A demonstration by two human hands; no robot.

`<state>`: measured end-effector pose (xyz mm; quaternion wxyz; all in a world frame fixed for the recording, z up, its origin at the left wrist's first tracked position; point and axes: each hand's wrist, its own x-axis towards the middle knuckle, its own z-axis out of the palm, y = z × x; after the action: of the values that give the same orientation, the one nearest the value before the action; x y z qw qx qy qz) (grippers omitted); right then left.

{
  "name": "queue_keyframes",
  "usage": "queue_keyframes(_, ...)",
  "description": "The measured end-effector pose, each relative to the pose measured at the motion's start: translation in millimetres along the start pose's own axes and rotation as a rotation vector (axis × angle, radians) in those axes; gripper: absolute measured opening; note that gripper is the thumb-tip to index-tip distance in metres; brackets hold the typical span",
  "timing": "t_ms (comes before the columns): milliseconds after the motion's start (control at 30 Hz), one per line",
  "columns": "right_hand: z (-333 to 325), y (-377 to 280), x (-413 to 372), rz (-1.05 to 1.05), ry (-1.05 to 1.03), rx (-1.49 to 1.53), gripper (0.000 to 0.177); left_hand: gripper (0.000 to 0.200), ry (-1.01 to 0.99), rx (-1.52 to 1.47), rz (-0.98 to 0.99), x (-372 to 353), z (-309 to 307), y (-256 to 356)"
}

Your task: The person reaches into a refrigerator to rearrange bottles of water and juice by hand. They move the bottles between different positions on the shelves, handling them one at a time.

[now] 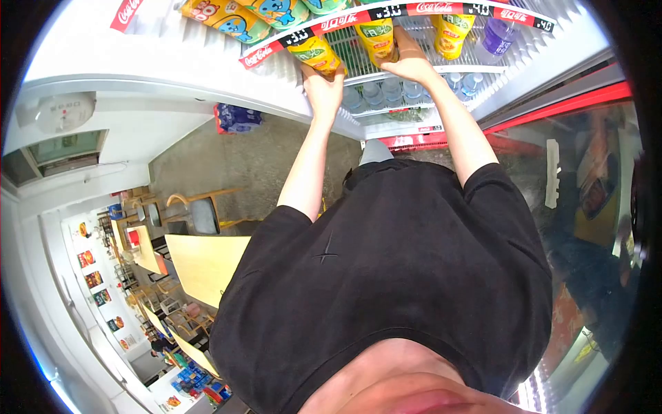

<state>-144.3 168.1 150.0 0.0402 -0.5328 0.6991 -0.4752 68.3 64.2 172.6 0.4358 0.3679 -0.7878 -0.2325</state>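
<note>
My left hand point(323, 88) is closed around the lower part of a yellow drink bottle point(314, 56) at the front of a refrigerator shelf. To its right, my right hand point(411, 62) has its fingers and thumb around a second yellow bottle point(377, 40), also low down. Both bottles stand behind the price strip point(338, 24), which hides part of them. Another yellow bottle point(452, 36) is on the shelf to the right of my right hand, with a purple-labelled bottle point(497, 38) beyond it.
Several clear bottles point(392, 90) stand on a lower shelf. Colourful packs point(231, 21) sit at the upper left. The red-edged glass door point(565, 114) stands open at right. Wooden tables point(200, 265) and chairs point(203, 214) are at left; a blue bundle point(238, 119) lies on the floor.
</note>
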Motion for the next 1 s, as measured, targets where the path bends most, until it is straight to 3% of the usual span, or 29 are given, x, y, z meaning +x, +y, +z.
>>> queue_keyframes(367, 10, 23, 1, -0.063, 0.027, 0.091, 0.07, 0.076, -0.041, 0.01, -0.026, -3, 6, -17)
queue_keyframes(667, 0, 8, -1, 0.06, -0.043, 0.124, 0.077, 0.065, -0.023, -0.042, 0.01, -4, 10, -23)
queue_keyframes(767, 4, 12, -1, -0.022, 0.033, 0.097, 0.072, 0.066, -0.009, -0.052, 0.022, -5, 11, -22)
queue_keyframes(1000, 3, 10, -1, 0.012, 0.012, 0.095, 0.071, 0.065, -0.01, -0.045, 0.042, -5, 13, -27)
